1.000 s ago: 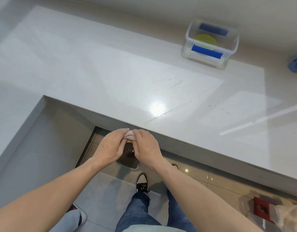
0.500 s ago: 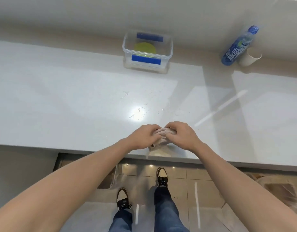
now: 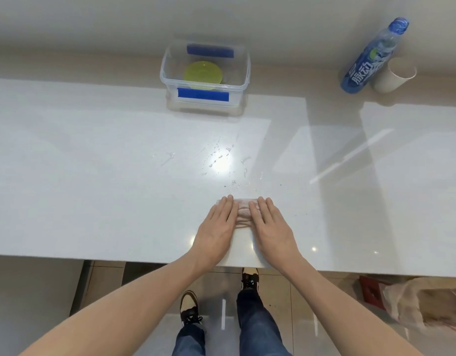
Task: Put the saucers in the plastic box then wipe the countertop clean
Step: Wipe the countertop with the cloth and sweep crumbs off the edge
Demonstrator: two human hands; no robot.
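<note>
A clear plastic box with blue tape strips stands at the back of the white countertop, and a yellow-green saucer lies inside it. Water drops and small dark specks are scattered on the counter in front of the box. A pale pinkish cloth lies flat near the counter's front edge. My left hand and my right hand press flat on it, fingers extended, one on each side. Most of the cloth is hidden under my palms.
A blue drink bottle and a paper cup stand at the back right against the wall. The counter's front edge runs just behind my wrists. Below it are tiled floor, my shoes, and a red object with a plastic bag at the right.
My hands held the bunched cloth between them below and then at the counter's edge. Now the cloth is spread flat on the countertop with both palms pressed on it.
</note>
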